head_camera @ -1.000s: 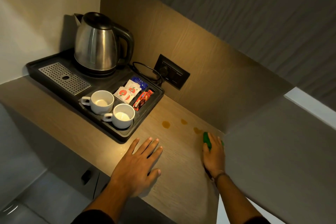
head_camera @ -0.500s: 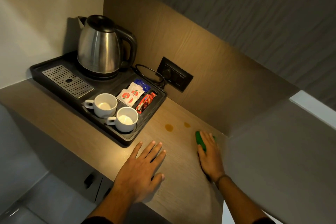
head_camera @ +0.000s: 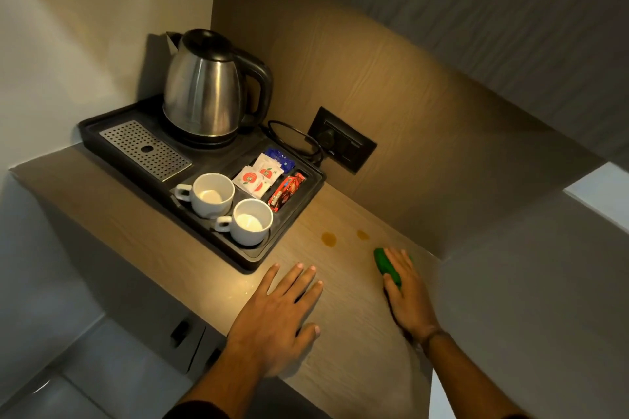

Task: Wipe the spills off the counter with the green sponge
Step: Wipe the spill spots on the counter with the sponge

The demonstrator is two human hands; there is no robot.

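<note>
The green sponge [head_camera: 387, 267] lies flat on the wooden counter [head_camera: 354, 343] near the right wall, pressed down under my right hand [head_camera: 406, 296]; only its left edge shows past my fingers. Two brown spills sit just beyond it: a larger one [head_camera: 329, 239] and a smaller one [head_camera: 362, 234]. My left hand [head_camera: 275, 316] rests flat on the counter with fingers spread, empty, in front of the black tray.
A black tray [head_camera: 252, 257] at the back left carries a steel kettle [head_camera: 204, 88], two white cups [head_camera: 212, 194] [head_camera: 252, 221], sachets [head_camera: 260, 175] and a drip grate. A wall socket [head_camera: 342, 143] with a cord sits behind. A grey wall bounds the right side.
My right hand has slid the sponge leftward along the counter, over where a third spill near the corner was. The left hand has stayed flat in place.
</note>
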